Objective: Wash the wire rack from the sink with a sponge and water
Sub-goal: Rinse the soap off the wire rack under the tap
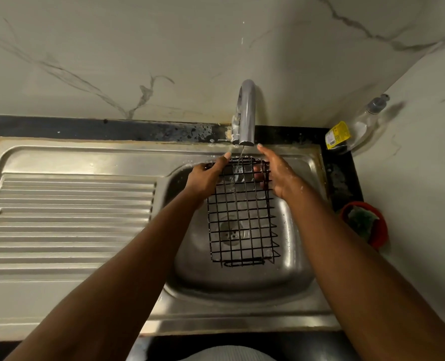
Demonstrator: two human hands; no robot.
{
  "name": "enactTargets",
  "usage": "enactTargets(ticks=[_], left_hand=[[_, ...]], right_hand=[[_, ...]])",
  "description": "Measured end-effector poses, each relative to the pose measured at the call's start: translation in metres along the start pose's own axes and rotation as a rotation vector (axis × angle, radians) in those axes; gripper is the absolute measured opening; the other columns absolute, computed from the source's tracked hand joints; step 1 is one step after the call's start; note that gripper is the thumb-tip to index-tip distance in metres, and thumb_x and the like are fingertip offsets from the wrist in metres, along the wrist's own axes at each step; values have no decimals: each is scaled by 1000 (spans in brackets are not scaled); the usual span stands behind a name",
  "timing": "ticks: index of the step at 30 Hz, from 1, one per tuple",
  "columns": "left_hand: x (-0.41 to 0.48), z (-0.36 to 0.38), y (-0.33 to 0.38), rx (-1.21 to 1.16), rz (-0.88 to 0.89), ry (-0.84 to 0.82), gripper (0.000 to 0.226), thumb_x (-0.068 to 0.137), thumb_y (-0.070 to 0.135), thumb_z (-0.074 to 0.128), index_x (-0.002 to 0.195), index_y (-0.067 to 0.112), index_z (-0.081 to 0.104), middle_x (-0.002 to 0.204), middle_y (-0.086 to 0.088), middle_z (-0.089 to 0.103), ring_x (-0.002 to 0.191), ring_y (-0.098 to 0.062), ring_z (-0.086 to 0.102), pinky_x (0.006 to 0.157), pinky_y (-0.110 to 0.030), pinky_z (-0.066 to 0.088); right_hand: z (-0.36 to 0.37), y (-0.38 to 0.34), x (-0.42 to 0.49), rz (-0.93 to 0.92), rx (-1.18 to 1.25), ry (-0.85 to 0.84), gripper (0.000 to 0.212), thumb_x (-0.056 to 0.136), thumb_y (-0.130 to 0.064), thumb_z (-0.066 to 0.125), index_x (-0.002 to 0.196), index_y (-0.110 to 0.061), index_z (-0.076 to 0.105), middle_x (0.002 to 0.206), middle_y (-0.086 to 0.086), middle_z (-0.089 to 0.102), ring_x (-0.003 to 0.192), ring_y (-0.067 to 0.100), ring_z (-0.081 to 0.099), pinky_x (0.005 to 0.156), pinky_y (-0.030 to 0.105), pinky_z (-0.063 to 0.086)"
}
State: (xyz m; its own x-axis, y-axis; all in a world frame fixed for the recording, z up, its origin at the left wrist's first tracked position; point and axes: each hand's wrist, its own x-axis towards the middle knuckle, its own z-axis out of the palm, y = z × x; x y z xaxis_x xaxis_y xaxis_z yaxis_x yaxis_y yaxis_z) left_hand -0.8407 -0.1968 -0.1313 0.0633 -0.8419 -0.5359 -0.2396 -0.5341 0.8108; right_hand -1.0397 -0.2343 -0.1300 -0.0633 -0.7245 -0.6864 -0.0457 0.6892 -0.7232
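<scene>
Two hands hold the wire rack (242, 212) over the sink (289, 277): left hand (208, 175) and right hand (276, 173) each grasping its far edge under the tap's (246, 113) thin stream. Rinsing, I judge; next likely needs the sponge (361, 217) at three o'clock.

Sponge (361, 217) half hidden in red holder (380, 230).

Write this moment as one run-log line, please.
phase: rinsing | wire rack: over sink, under tap stream | left hand: gripping | right hand: gripping | sponge: unused, counter
</scene>
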Motion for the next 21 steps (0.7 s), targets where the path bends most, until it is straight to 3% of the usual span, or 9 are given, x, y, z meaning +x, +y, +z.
enactTargets(ticks=[2, 4, 6, 8, 12, 14, 17, 21], left_hand=[[4, 6, 4, 14, -19, -10, 101, 66, 100, 52, 118, 16, 71, 112, -8, 72, 99, -23, 69, 86, -40, 60], [7, 10, 5, -6, -56, -4, 104, 68, 97, 54, 125, 11, 67, 117, -10, 70, 99, -23, 67, 74, -32, 55], [10, 11, 6, -35, -113, 7, 130, 50, 106, 52, 135, 8, 61, 124, -12, 67, 106, -26, 65, 83, -36, 54], [12, 8, 5, -45, -137, 25, 137, 43, 108, 51, 135, 6, 60, 124, -12, 68, 106, -28, 65, 92, -42, 55], [11, 1, 8, -42, -112, 51, 95, 72, 90, 60, 123, 10, 63, 106, -4, 67, 88, -17, 63, 72, -33, 55], [9, -8, 5, -66, -108, -8, 76, 79, 84, 61, 113, 17, 63, 100, -2, 68, 90, -19, 66, 75, -34, 56], [2, -28, -8, -334, -102, -208, 72, 89, 79, 53, 123, 17, 68, 119, -8, 74, 107, -25, 71, 89, -37, 57], [-11, -32, -34, -602, -181, -243, 68, 99, 72, 41, 120, 12, 63, 109, -11, 70, 96, -27, 66, 85, -38, 52]], right_hand=[[-6, 1, -2, -29, -37, 5, 69, 89, -75, 56, 131, -20, 61, 113, 6, 67, 92, 21, 64, 94, 45, 49], [-9, 1, -7, -84, -102, -28, 71, 90, -78, 51, 135, -25, 60, 128, 4, 63, 107, 23, 64, 109, 52, 40], [-10, 1, -12, -178, -169, -91, 63, 97, -72, 45, 144, -31, 55, 137, -7, 53, 120, 20, 56, 108, 48, 35], [-8, 2, -14, -251, -230, -146, 57, 99, -67, 48, 143, -33, 54, 138, -13, 50, 122, 14, 51, 106, 44, 35], [1, 7, -10, -256, -281, -174, 62, 76, -72, 74, 122, -32, 64, 128, -5, 67, 120, 18, 59, 96, 41, 46], [5, 6, -8, -244, -241, -162, 57, 77, -63, 80, 120, -29, 65, 127, -4, 69, 122, 18, 59, 91, 37, 46], [8, -5, -10, -256, -233, -149, 41, 86, -52, 77, 115, -25, 68, 123, -5, 70, 116, 16, 59, 86, 37, 47], [7, -14, -10, -224, -254, -173, 45, 87, -58, 73, 124, -33, 70, 125, -11, 66, 110, 8, 57, 96, 43, 48]])
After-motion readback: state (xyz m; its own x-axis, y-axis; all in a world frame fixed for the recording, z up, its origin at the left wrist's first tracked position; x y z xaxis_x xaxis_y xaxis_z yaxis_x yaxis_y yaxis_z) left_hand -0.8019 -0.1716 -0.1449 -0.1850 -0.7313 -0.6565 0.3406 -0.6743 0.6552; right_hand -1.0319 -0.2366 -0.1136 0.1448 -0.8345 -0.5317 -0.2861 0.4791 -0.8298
